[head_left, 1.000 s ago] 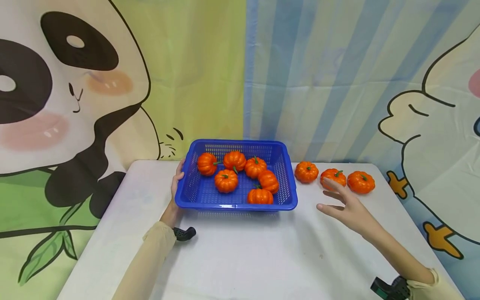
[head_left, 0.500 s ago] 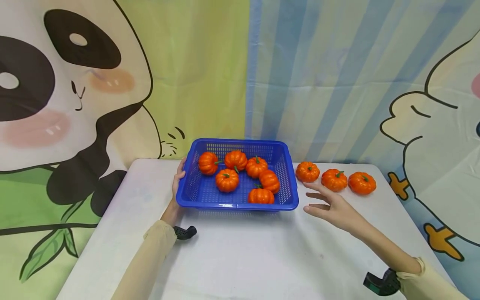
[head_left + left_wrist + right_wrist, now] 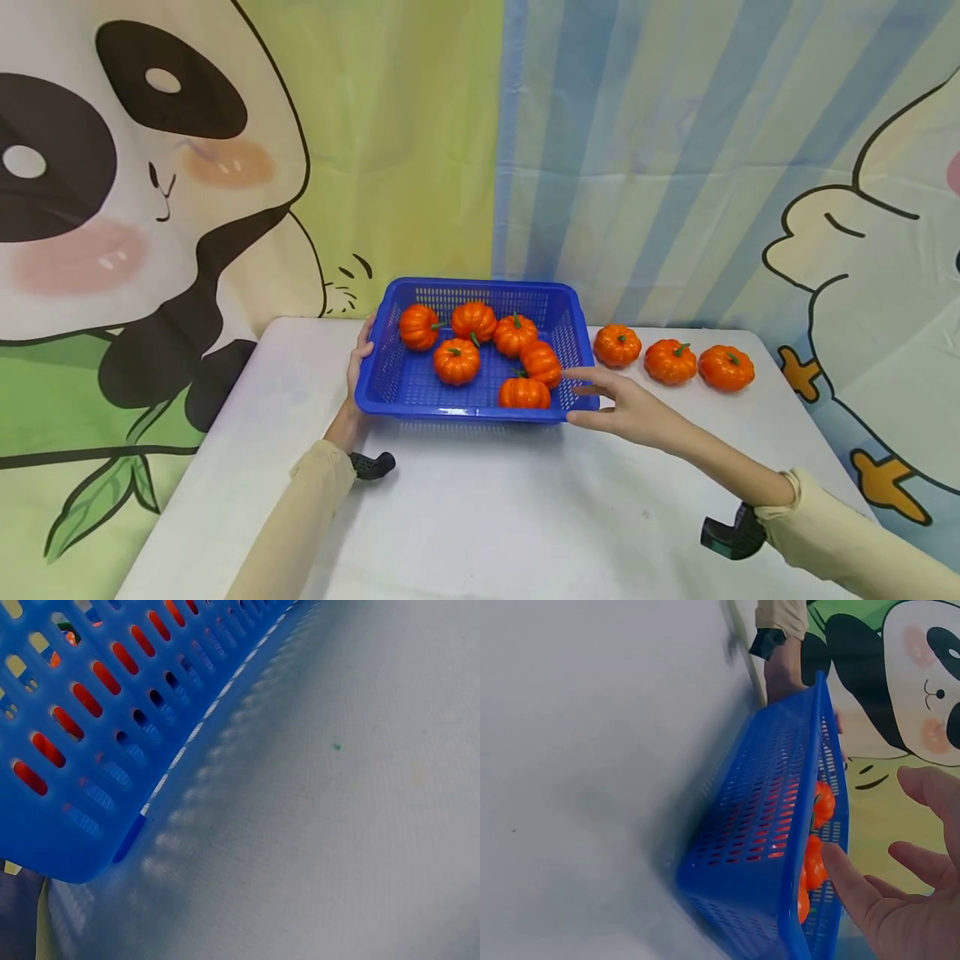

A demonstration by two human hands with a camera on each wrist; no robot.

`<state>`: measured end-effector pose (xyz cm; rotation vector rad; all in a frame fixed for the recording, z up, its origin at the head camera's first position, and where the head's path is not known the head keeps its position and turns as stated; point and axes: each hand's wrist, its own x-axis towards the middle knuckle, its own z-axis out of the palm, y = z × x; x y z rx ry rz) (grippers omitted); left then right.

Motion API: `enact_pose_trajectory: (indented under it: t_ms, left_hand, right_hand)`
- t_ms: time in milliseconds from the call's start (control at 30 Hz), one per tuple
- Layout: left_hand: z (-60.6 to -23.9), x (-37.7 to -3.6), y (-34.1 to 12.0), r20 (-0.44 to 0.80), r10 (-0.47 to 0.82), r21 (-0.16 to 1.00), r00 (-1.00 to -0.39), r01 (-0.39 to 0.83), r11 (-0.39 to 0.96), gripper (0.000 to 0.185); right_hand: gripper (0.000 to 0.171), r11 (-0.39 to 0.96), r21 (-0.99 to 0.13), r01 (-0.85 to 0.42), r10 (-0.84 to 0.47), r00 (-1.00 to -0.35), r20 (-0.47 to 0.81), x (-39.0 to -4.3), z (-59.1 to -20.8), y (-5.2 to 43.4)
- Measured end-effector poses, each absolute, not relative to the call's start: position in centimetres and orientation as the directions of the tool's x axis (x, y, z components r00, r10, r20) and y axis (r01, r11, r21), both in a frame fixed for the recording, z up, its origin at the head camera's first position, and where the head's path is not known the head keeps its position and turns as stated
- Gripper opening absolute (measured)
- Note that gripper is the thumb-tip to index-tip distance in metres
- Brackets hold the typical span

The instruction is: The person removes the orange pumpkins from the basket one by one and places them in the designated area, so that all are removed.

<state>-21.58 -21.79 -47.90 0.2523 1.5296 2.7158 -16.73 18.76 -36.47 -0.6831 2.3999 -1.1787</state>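
Observation:
A blue plastic basket point(image 3: 465, 412) with perforated walls stands at the back of the white table, holding several small orange pumpkins with green stems. My left hand point(image 3: 354, 375) grips the basket's left side, its fingers up at the rim. My right hand point(image 3: 626, 407) reaches over the basket's right front corner with fingers spread and nothing held. Its fingertips overlap the right wall, close to a pumpkin point(image 3: 541, 364) lying on its side and another pumpkin point(image 3: 524, 393) at the front. In the left wrist view only the basket's wall point(image 3: 67, 769) shows, with the left hand hidden.
Right of the basket, three more pumpkins line the table's back edge: a near pumpkin point(image 3: 617, 346), a middle pumpkin point(image 3: 670, 362) and a far pumpkin point(image 3: 727, 368). A curtain point(image 3: 420, 167) printed with cartoon animals hangs behind the white table point(image 3: 480, 517).
My right hand has moved left, from in front of the loose pumpkins to over the basket's right front corner. The left hand stays on the basket, and the pumpkins keep their places.

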Motion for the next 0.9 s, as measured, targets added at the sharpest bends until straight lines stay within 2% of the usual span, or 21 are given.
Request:
enact_pose_trajectory:
  t_ms: [267,633,900]
  left_hand:
    - [-48.5,-21.3,-21.7,0.145,0.105,0.859,-0.984,0.073,-0.506,0.059]
    - [-47.6,-21.8,-21.9,0.151,0.112,0.846,-0.982,0.069,-0.529,0.058]
    - [-48.1,-21.4,-22.1,0.136,0.118,0.844,-0.984,0.053,-0.533,0.058]
  right_hand:
    - [0.059,0.537,-0.785,-0.310,-0.602,-0.793,-0.098,-17.4,-36.8,17.5]
    - [0.055,0.635,-0.622,-0.458,-0.599,-0.800,-0.024,-20.6,-36.6,15.3]
    - [0.054,0.727,-0.532,-0.434,-0.575,-0.808,-0.128,-23.2,-37.4,14.1]
